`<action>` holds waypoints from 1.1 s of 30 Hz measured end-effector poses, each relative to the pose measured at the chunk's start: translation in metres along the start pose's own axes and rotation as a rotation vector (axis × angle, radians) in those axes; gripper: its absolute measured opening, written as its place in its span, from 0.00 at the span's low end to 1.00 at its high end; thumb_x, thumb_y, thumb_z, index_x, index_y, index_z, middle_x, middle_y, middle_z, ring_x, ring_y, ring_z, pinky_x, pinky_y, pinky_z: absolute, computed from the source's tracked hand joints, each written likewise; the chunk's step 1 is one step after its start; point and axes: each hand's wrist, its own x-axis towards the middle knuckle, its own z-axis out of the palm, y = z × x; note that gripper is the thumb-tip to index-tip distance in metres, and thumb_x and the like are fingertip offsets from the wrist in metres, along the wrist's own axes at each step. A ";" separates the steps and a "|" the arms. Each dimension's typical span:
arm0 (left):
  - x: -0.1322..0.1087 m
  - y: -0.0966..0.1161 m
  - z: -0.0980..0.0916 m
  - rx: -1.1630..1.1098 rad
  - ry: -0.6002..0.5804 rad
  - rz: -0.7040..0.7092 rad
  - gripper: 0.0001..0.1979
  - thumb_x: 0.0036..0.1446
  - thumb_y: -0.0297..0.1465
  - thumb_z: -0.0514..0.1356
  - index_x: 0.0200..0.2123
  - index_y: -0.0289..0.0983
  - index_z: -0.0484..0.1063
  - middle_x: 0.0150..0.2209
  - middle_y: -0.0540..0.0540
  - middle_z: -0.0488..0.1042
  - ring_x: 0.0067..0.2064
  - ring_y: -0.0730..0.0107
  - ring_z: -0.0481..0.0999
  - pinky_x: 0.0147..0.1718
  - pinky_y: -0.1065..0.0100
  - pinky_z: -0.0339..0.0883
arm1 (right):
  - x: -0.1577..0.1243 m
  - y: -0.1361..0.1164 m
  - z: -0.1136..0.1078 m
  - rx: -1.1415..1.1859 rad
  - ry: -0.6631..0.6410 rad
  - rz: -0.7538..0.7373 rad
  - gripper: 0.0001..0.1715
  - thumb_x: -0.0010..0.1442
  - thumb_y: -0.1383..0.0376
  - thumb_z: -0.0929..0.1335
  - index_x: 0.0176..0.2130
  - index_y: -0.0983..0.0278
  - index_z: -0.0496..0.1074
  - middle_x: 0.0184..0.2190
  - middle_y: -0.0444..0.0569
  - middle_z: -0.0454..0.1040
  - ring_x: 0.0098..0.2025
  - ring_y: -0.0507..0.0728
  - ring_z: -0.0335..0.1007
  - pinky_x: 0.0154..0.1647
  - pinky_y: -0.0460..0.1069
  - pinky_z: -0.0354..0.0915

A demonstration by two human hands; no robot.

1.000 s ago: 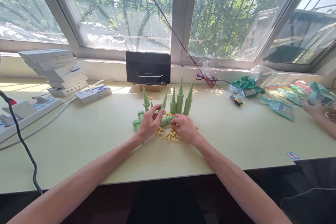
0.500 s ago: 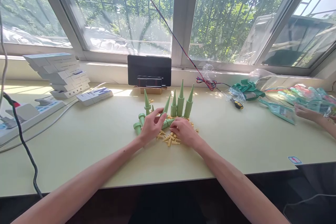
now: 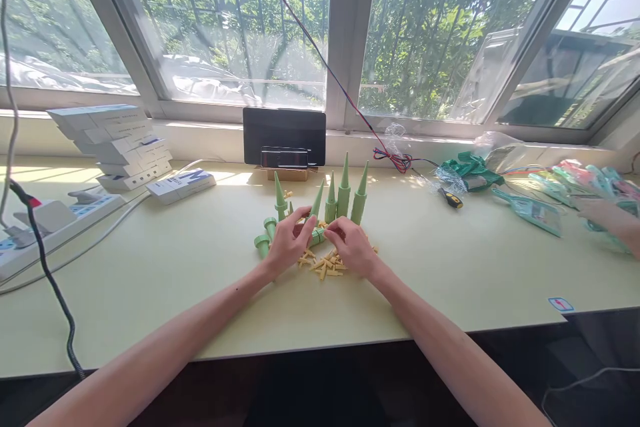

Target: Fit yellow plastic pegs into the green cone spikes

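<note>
My left hand point(image 3: 289, 240) is closed around a light green cylinder point(image 3: 318, 235) that lies sideways with its end pointing right. A green cone point(image 3: 319, 199) rises just behind the left thumb. My right hand point(image 3: 353, 243) is pinched, thumb and forefinger together at the cylinder's right end; whatever is between them is too small to make out. Below the hands lies a pile of small tan pegs point(image 3: 325, 267). Behind them stand several green pointed towers point(image 3: 343, 193), and another green tower point(image 3: 280, 199) stands on the left. Green flanged pieces point(image 3: 261, 245) sit beside my left hand.
A dark tablet point(image 3: 285, 133) leans at the back. White boxes point(image 3: 125, 147) are stacked left, near a power strip point(image 3: 60, 230). To the right lie a yellow-black screwdriver point(image 3: 451, 198) and green plastic packages point(image 3: 530, 212). Another person's blurred hand point(image 3: 607, 217) is at far right.
My right hand has lifted slightly from the pegs, its fingertips now at the cylinder's end, uncovering more of the pile. My left hand stays put. The other person's hand has shifted right.
</note>
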 end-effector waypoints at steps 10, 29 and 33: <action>-0.004 -0.006 0.001 -0.156 -0.201 0.027 0.13 0.66 0.41 0.54 0.46 0.38 0.64 0.22 0.53 0.67 0.21 0.71 0.70 0.20 0.70 0.61 | 0.002 0.004 0.001 0.165 0.053 0.076 0.12 0.66 0.56 0.63 0.34 0.61 0.64 0.25 0.43 0.68 0.27 0.54 0.66 0.29 0.49 0.64; -0.005 -0.010 0.003 -0.123 -0.160 0.024 0.15 0.66 0.42 0.53 0.48 0.38 0.63 0.27 0.51 0.71 0.24 0.71 0.73 0.21 0.71 0.67 | 0.000 0.001 0.001 0.397 -0.003 0.061 0.09 0.60 0.59 0.68 0.35 0.61 0.64 0.27 0.44 0.73 0.31 0.56 0.76 0.35 0.51 0.72; -0.003 -0.009 0.003 -0.052 -0.088 0.052 0.14 0.65 0.42 0.54 0.47 0.38 0.65 0.34 0.48 0.72 0.29 0.71 0.74 0.26 0.71 0.69 | 0.001 0.001 0.001 0.265 0.079 -0.004 0.06 0.61 0.61 0.67 0.35 0.62 0.67 0.33 0.47 0.74 0.36 0.56 0.74 0.41 0.51 0.71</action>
